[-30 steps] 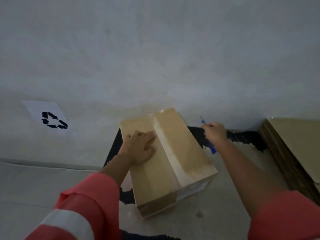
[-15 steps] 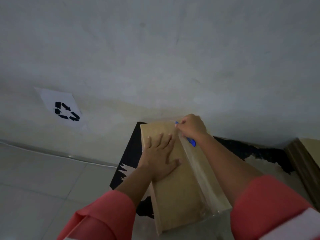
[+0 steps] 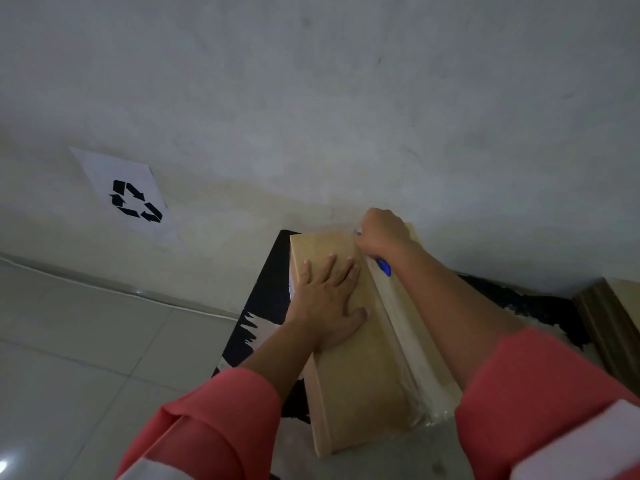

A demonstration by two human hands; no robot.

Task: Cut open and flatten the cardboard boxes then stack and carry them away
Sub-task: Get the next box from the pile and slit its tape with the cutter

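A closed brown cardboard box (image 3: 360,386) stands on a black and white floor mat, its top seam covered by a strip of clear tape (image 3: 405,341). My left hand (image 3: 327,303) presses flat on the left half of the lid, fingers spread. My right hand (image 3: 382,233) grips a blue cutter (image 3: 383,266) at the far end of the taped seam, close to the wall. The blade tip is hidden by my fingers.
A stack of flattened cardboard (image 3: 620,310) lies at the right edge. A white sheet with a black recycling symbol (image 3: 135,202) is stuck low on the grey wall. Pale floor tiles (image 3: 86,341) spread to the left.
My right hand has brought the cutter from beside the box onto the far end of the taped seam. My left hand has spread flat on the lid. The camera moved closer over the box.
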